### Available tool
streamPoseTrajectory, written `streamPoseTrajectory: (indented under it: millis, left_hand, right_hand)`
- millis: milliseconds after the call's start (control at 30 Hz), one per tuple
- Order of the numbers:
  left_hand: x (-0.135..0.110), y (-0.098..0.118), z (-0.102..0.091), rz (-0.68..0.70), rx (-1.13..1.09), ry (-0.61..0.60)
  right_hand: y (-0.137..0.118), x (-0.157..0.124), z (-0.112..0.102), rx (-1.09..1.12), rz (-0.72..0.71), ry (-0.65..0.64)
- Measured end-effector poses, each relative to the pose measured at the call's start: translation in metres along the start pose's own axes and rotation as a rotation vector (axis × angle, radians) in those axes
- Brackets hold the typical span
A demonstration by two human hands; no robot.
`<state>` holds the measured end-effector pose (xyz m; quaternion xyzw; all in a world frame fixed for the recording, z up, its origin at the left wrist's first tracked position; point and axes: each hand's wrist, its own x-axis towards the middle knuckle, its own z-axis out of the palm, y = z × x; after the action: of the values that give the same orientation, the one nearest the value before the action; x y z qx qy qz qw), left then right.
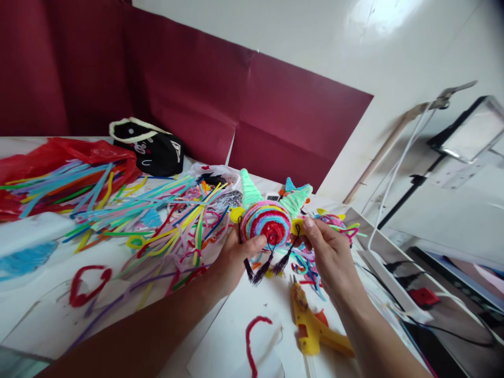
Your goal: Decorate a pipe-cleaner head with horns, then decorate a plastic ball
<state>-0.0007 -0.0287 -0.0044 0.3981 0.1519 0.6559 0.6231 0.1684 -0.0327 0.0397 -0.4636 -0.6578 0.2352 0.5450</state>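
My left hand (233,258) and my right hand (329,253) together hold up a round pipe-cleaner craft (266,221) above the white table (220,346). The craft is a coiled ball of red, pink, blue and yellow rings with two mint-green cones on top. Black tassels (263,269) hang from its underside. My left thumb presses on the ball's front. My right fingers pinch its right side near a yellow piece. A yellow glue gun (311,326) lies on the table just below my right hand.
A heap of loose coloured pipe cleaners (129,210) covers the table's left and middle. A red plastic bag (79,153) and a black pouch (150,147) lie behind it. Red bent pieces (252,341) lie in front. Cables and a tablet stand are at right.
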Motion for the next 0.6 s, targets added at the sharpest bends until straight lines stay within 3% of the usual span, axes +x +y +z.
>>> streamPoseTrajectory:
  millis: [367,600]
  left_hand:
    - [0.0014,-0.0006,-0.0006,0.014,0.025,-0.042]
    - [0.0013,0.0003,0.0002,0.013,0.021,-0.044]
  right_hand:
    - [0.0012,0.0007,-0.0021,-0.006,0.009,0.0]
    - [0.0042,0.0001,-0.0024,0.031,0.102,0.023]
